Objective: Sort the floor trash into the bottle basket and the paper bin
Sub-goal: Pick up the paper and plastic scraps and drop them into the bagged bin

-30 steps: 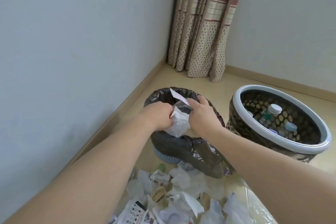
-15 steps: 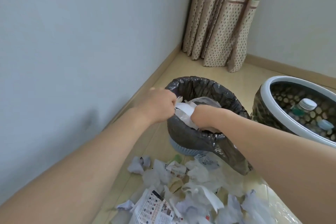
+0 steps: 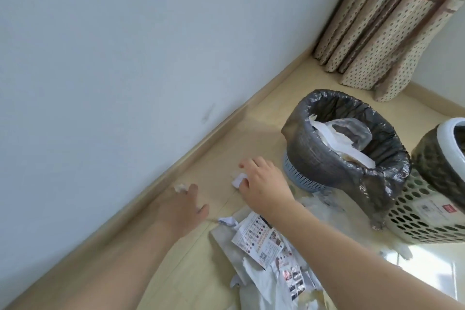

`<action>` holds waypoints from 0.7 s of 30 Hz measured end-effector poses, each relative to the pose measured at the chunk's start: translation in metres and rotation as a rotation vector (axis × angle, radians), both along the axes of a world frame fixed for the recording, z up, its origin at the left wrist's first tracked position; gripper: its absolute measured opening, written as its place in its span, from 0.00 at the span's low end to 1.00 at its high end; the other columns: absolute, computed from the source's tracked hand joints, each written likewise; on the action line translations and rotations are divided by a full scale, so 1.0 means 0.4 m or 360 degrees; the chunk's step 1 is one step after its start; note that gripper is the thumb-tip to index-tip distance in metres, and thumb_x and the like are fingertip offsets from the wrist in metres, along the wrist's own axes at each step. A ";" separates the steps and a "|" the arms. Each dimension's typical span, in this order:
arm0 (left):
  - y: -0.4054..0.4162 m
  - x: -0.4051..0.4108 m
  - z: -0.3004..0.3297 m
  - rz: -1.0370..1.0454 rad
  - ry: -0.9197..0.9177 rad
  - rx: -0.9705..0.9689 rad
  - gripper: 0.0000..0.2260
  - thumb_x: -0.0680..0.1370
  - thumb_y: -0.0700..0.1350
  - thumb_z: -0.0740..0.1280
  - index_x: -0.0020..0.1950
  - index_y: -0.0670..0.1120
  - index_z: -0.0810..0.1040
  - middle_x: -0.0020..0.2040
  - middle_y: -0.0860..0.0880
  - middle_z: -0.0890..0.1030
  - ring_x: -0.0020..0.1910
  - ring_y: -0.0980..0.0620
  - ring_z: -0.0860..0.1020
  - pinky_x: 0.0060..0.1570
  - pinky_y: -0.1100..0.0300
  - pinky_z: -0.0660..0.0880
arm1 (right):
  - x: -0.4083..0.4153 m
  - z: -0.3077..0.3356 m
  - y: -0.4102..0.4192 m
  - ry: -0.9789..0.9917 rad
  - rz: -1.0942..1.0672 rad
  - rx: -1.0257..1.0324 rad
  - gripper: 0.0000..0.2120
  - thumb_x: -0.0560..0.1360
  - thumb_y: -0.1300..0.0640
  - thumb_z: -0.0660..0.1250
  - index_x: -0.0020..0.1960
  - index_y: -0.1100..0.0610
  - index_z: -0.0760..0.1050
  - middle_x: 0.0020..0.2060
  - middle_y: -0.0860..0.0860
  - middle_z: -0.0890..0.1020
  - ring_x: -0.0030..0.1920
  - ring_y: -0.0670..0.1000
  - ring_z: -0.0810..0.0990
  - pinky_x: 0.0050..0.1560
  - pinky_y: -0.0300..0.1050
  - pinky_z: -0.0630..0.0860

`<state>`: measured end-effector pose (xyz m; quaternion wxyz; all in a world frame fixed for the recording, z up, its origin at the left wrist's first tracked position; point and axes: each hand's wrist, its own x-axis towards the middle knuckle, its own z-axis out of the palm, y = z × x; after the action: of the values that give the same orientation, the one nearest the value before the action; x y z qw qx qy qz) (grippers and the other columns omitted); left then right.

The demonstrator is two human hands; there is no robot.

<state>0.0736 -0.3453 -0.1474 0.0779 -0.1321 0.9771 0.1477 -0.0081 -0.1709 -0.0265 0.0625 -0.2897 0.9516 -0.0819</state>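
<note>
My right hand (image 3: 264, 184) pinches a white paper scrap (image 3: 237, 179) on the floor; my left hand (image 3: 185, 205), spread, touches a crumpled bit (image 3: 180, 187). The paper bin (image 3: 324, 156) at two o'clock holds paper, the bottle basket (image 3: 427, 211) sits beside it, and loose flyers (image 3: 261, 239) at five o'clock remain.

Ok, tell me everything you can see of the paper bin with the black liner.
The round blue perforated plastic bin stands upright on the floor, right of the right hand. A crinkled black plastic liner drapes over its rim, hanging low on the near side against the neighbouring white perforated basket. Inside lie white paper strips and clear plastic film.
</note>
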 end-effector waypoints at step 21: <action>-0.013 0.048 -0.112 -0.0290 0.0527 -0.0101 0.07 0.70 0.43 0.58 0.44 0.47 0.75 0.33 0.51 0.74 0.20 0.46 0.69 0.19 0.62 0.60 | -0.055 -0.178 0.010 -0.0010 -0.0218 0.0214 0.13 0.81 0.51 0.56 0.43 0.55 0.73 0.38 0.51 0.76 0.42 0.54 0.75 0.39 0.44 0.63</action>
<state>0.0927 -0.3505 -0.1922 -0.0752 -0.0193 0.9886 0.1288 -0.0302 -0.1667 -0.0977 0.0791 -0.2187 0.9723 -0.0229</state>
